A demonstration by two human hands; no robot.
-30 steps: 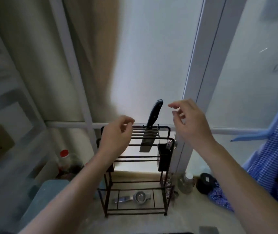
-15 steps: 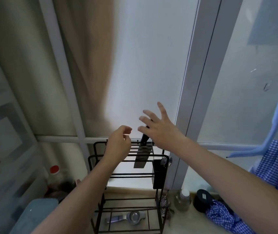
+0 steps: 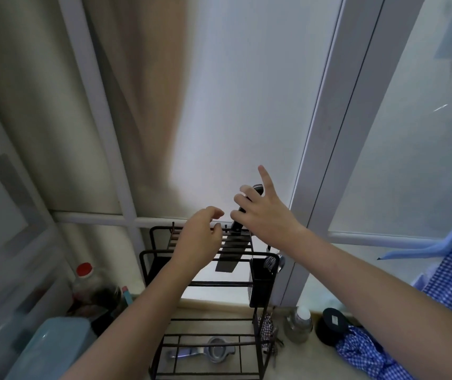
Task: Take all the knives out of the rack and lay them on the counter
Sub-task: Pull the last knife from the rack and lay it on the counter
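Note:
A black wire rack (image 3: 144, 266) stands on the counter against the window. One broad-bladed knife (image 3: 229, 256) with a black handle sits upright in its top slots. My right hand (image 3: 264, 215) is against the knife's handle, fingers spread and curling over it, index finger pointing up; the grip is not closed. The hand hides most of the handle, and only its tip shows between the fingers. My left hand (image 3: 200, 241) hovers over the rack's top bars just left of the knife, loosely curled and holding nothing.
A black utensil cup (image 3: 260, 283) with spoons hangs on the rack's right side. A metal squeezer (image 3: 216, 351) lies on the bottom shelf. Left are a red-capped bottle (image 3: 83, 281) and a teal container (image 3: 54, 344). Right are a small jar (image 3: 300, 322), a black lid (image 3: 331, 325) and blue checked cloth (image 3: 370, 352).
My right hand has swung in from the right of the knife onto its handle and its fingers now curl over it. The left hand stayed over the rack top.

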